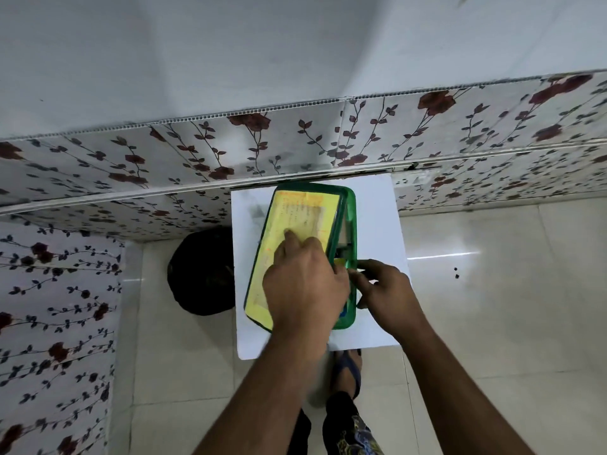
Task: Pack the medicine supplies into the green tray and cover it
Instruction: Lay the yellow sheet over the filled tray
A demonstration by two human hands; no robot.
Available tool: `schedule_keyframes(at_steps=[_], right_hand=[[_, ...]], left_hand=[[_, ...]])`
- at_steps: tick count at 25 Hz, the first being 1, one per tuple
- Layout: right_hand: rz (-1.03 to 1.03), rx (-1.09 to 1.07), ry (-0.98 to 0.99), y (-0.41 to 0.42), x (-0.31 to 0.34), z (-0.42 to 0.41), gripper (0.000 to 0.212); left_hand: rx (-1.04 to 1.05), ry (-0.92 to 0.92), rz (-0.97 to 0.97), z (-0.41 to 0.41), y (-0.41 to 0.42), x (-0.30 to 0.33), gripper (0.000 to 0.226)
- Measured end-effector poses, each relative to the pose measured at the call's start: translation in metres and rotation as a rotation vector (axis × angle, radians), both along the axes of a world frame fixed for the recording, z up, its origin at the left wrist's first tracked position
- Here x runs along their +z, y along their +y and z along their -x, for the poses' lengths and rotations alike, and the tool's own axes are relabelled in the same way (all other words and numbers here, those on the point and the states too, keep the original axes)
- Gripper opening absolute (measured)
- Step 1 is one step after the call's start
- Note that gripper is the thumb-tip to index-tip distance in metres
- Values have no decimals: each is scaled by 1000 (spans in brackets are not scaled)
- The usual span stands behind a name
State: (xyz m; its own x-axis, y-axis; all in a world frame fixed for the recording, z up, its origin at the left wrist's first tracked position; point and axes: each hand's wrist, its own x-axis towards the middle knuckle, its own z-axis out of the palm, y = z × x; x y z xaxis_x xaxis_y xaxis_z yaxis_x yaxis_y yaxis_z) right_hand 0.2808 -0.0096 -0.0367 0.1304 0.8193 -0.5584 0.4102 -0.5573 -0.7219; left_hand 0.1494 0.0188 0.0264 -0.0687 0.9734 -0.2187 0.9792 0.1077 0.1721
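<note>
Pressing flat on the lid (295, 224), left hand (303, 284); right hand (387, 290) pinches the green tray (350, 221).

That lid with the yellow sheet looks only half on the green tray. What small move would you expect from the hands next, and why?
Probably the left hand slides the lid a little to the right and presses it down. The lid sits skewed, leaving a strip of the green tray open along its right side. The right hand rests at the tray's right rim, seemingly steadying it for that.
</note>
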Motion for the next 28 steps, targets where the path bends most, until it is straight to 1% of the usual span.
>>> schedule_keyframes(at_steps=[3,5,7,8,9,10,12,13,14,16,18,21,22,24,26,28], right_hand=[[15,-94,109,-7,1,-10,28],[15,-151,130,-11,1,-15,28],[-7,-184,133,-11,3,-17,28],[-23,-196,136,-9,5,-17,27],[-33,-206,144,-7,7,-16,27],[-35,-207,158,-4,9,-14,27],[-18,-180,187,0,12,-9,34],[-5,-156,198,3,13,-6,39],[4,-135,211,5,14,-3,42],[9,-112,227,10,18,3,42],[5,-110,194,14,21,8,38],[4,-104,161,16,21,7,38],[-2,-112,144,18,21,6,38],[-61,-200,117,34,19,7,38],[-123,-319,165,62,11,11,37],[-126,-365,247,90,2,19,36]], left_hand=[[20,22,-2,-17,-5,-18,34],[3,13,-85,-18,-6,-19,36],[44,-96,-200,0,1,-18,38],[109,-182,-235,15,7,-19,40],[191,-284,-217,32,14,-22,44],[283,-397,-121,49,19,-25,52],[456,-648,185,69,22,-31,64],[483,-741,289,71,19,-34,64],[471,-794,318,70,15,-36,60],[438,-820,292,62,8,-35,52],[427,-821,265,59,5,-35,52],[436,-791,304,58,2,-30,50],[446,-774,301,60,4,-29,49],[457,-758,241,65,25,-30,52],[460,-889,189,67,60,-36,52],[456,-1021,225,62,91,-43,37]])
